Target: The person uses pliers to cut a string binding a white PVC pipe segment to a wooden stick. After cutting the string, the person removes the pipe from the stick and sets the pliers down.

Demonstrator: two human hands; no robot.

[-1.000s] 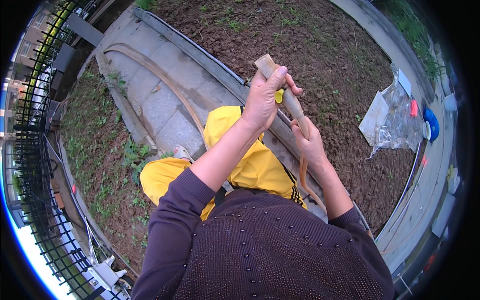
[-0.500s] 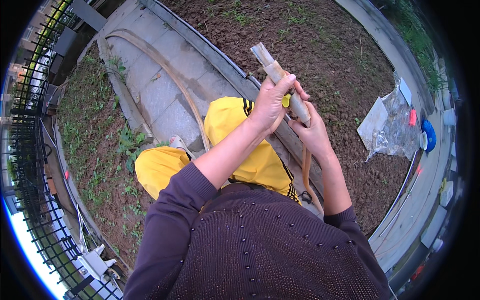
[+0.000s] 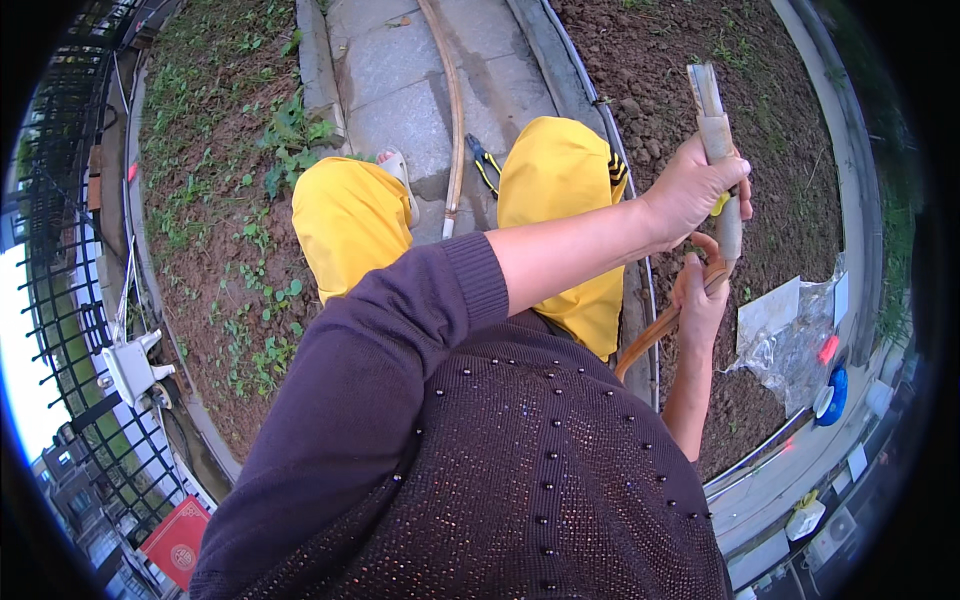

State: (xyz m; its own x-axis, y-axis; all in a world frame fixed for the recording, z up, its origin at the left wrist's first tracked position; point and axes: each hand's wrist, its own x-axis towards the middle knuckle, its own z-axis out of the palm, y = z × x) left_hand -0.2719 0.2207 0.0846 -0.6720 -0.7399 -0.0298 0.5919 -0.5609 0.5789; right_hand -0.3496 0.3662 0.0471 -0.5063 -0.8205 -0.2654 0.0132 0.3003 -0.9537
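Note:
My left hand (image 3: pixel 692 197) is closed around a worn whitish pipe (image 3: pixel 733 222), held upright over the soil at the right. The pipe's upper end (image 3: pixel 707 92) looks split or channelled, and a small yellow piece (image 3: pixel 720 203) shows beside my fingers. Just below, my right hand (image 3: pixel 702 303) grips a brown flattened hose (image 3: pixel 650 335) near the pipe's lower end. The hose bends there; whether it is joined to the pipe I cannot tell. Black-and-yellow pliers (image 3: pixel 484 165) lie on the paving between my knees.
Another stretch of hose (image 3: pixel 452 120) runs along the paved path (image 3: pixel 395 95). Plastic sheeting (image 3: pixel 790 345) and a blue object (image 3: pixel 832 396) are at the right. Weedy soil (image 3: pixel 225 215) and a black fence (image 3: pixel 60 250) lie left, with a red item (image 3: pixel 178 540) at lower left.
Both hands and the pipe have moved right, and the pipe stands more upright. My right hand has shifted off the pipe's lower end onto the hose. The view has turned, bringing the pliers into sight.

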